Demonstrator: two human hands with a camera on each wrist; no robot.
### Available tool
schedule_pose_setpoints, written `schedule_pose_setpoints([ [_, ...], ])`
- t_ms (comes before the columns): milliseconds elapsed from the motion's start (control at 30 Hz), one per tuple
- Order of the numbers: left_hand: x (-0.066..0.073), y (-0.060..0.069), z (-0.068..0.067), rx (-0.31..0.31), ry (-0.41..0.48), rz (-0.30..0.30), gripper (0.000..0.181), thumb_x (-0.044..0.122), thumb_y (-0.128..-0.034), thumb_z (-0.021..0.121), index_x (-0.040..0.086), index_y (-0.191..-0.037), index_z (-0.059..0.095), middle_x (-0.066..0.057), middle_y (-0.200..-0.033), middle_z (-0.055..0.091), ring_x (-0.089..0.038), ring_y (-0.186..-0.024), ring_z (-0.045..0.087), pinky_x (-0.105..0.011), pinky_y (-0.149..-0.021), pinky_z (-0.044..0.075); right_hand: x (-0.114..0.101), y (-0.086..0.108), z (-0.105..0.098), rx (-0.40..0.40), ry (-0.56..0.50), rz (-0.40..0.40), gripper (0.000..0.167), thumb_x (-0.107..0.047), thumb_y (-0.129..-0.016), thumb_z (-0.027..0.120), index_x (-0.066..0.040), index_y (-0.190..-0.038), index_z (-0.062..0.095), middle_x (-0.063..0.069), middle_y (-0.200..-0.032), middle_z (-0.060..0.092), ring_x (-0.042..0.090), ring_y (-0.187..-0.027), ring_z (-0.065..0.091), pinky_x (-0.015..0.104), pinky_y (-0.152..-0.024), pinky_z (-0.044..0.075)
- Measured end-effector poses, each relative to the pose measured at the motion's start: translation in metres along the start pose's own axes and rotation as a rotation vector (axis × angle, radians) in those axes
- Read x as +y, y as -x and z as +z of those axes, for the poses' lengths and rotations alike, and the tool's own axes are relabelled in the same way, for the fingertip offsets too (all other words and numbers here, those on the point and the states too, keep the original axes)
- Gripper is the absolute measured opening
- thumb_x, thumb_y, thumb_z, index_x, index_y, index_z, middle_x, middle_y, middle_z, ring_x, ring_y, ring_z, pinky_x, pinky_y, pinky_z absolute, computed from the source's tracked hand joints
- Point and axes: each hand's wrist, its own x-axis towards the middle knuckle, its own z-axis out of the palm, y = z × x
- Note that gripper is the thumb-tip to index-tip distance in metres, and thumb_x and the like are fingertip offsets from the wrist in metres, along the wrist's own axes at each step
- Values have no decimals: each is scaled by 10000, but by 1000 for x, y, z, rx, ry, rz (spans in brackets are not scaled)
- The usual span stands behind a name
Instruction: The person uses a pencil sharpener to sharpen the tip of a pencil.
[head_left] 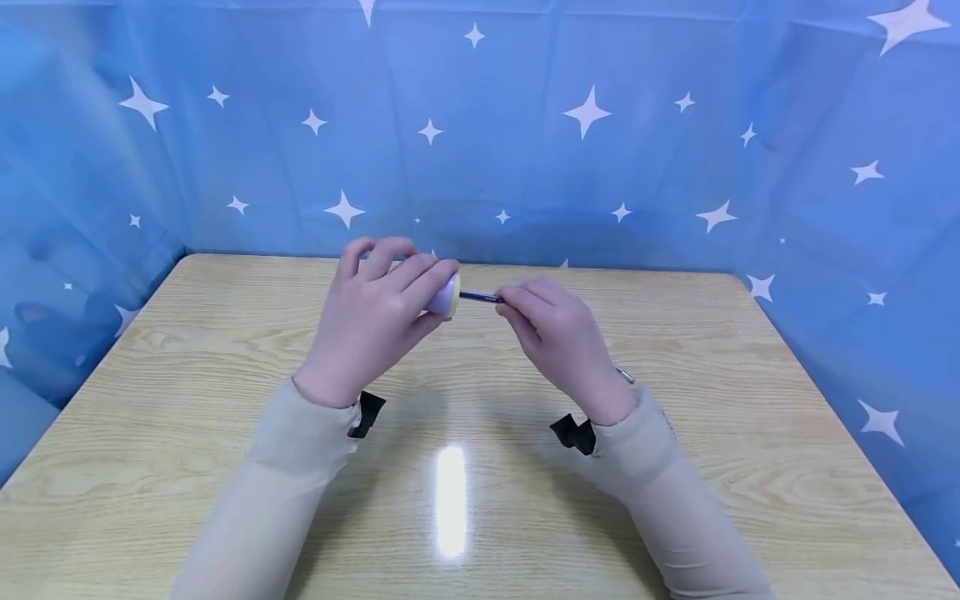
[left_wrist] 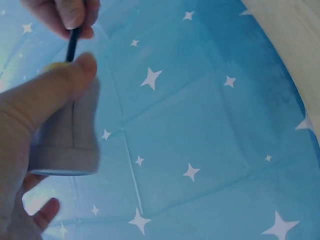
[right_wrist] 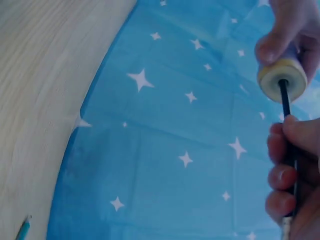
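Observation:
My left hand [head_left: 382,304] grips a small lilac pencil sharpener [head_left: 444,297] with a yellowish rim, held sideways above the table. In the left wrist view the sharpener [left_wrist: 70,135] shows its waisted body, with the thumb laid along it. A dark pencil [head_left: 480,297] goes into the round hole in the sharpener's rim end [right_wrist: 282,80]; its inserted tip is hidden. My right hand [head_left: 558,333] pinches the pencil between thumb and fingers. Below those fingers in the right wrist view, the pencil's pale rear end [right_wrist: 286,225] shows.
Both hands are over a wooden table [head_left: 480,517] with a bright light reflection near its front. A blue star-patterned cloth [head_left: 525,167] hangs behind and at the sides. A thin teal pointed item [right_wrist: 23,229] shows at the right wrist view's lower left.

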Motion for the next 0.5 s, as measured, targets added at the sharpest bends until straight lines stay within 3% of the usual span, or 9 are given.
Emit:
schedule_pose_setpoints([
  [67,2,-1,4,21,-38,27,346,185,-768,787,111,-1092,688,-12,-991,704,-249,-998,557,-475,-897,396,0,0,-5,-63,-46,71,121,-29,-878,694,20,-988,707,87,-844,671,183,-682,542,309,-616,472],
  [167,3,0,8,-2,-41,24,379,254,-750,807,107,-1080,693,-15,-975,710,-244,-1006,555,-475,-900,397,1,0,-9,-121,-59,138,121,-38,-894,678,12,-1000,709,81,-879,682,174,-701,541,309,-632,462],
  [233,3,1,10,-52,-10,-23,438,329,-721,832,107,-1077,705,-27,-962,719,-248,-1017,553,-482,-899,387,2,0,-9,-96,-9,111,135,-29,-887,685,13,-1014,706,95,-899,693,203,-737,584,340,-683,484],
  [400,1,4,4,-168,106,-170,485,450,-699,827,141,-1060,730,-34,-880,719,-249,-1018,528,-499,-900,343,4,-1,1,64,111,-45,161,-15,-869,702,13,-1027,700,117,-900,698,274,-811,645,427,-789,491],
  [500,1,3,1,-158,125,-164,479,424,-691,840,144,-1064,729,-25,-889,717,-248,-1010,525,-501,-893,343,5,0,3,90,97,-72,126,-21,-866,707,5,-990,700,104,-875,690,260,-784,642,406,-764,500],
])
